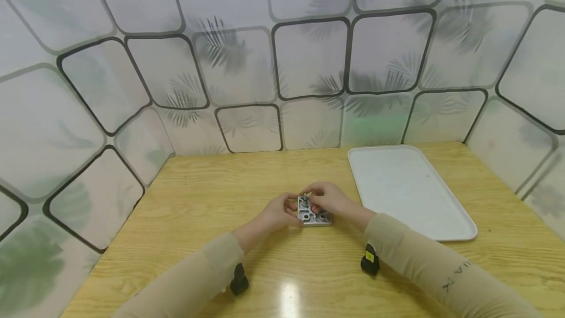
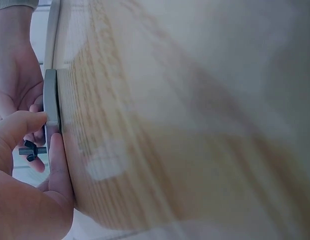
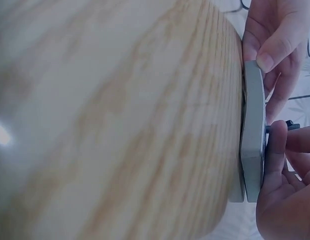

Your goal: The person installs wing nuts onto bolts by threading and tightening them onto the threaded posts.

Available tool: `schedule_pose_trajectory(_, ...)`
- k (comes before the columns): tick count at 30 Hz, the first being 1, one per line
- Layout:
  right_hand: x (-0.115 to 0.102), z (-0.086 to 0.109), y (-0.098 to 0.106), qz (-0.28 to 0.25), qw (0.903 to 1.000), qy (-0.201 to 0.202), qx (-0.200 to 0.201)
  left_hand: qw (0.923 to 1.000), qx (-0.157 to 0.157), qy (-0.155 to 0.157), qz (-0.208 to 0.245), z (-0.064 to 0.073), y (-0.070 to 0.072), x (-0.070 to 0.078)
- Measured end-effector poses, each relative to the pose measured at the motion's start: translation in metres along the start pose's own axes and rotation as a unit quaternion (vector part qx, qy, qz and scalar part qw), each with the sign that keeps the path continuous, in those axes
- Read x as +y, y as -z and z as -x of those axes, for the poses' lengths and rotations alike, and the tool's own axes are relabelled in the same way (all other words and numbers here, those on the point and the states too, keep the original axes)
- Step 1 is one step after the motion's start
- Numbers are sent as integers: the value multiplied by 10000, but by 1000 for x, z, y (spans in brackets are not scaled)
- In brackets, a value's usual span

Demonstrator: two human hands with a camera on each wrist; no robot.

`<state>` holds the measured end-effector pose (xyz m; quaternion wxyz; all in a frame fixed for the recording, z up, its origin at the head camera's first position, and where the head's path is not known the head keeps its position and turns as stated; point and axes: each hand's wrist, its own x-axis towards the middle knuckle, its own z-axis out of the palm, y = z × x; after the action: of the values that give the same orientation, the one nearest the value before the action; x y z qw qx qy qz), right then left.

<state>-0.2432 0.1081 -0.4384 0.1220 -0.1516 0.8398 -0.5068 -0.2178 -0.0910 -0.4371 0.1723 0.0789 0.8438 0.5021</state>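
A small silver metal plate with round recessed bosses lies on the wooden table. From its far left corner rises a threaded bolt carrying a dark wing nut. My left hand grips the plate's left edge, thumb near the front corner. My right hand reaches over the plate from the right, thumb and forefinger curled about the wing nut. In the right wrist view, the right fingers partly hide the bolt. The plate's side shows there, slightly raised off the table at one end.
A white rectangular tray lies at the back right of the wooden table, beside my right forearm. Patterned curtain-like walls stand behind the table and on both sides. Black wrist devices hang under both sleeves.
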Motion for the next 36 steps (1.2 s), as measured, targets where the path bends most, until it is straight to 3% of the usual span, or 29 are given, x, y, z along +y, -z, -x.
schedule_pose_trajectory(8, 2, -3, 0, 256, 9997, 63, 20, 10000, -18, -21, 47, 0, 0, 0)
schedule_pose_trajectory(19, 0, -3, -4, 419, 9980, -334, 329, 9999, -110, 43, 72, 0, 1, 0)
schedule_pose_trajectory(25, -3, -4, -5, 580, 9969, -277, 464, 9999, -114, 32, 103, -1, 1, 0)
schedule_pose_trajectory(31, -4, -4, -6, 944, 9934, -215, 608, 9999, -76, 43, 51, -2, 1, 0)
schedule_pose_trajectory(36, -9, -4, -10, 1451, 9851, -339, 855, 10000, -31, 46, -6, 0, 1, 0)
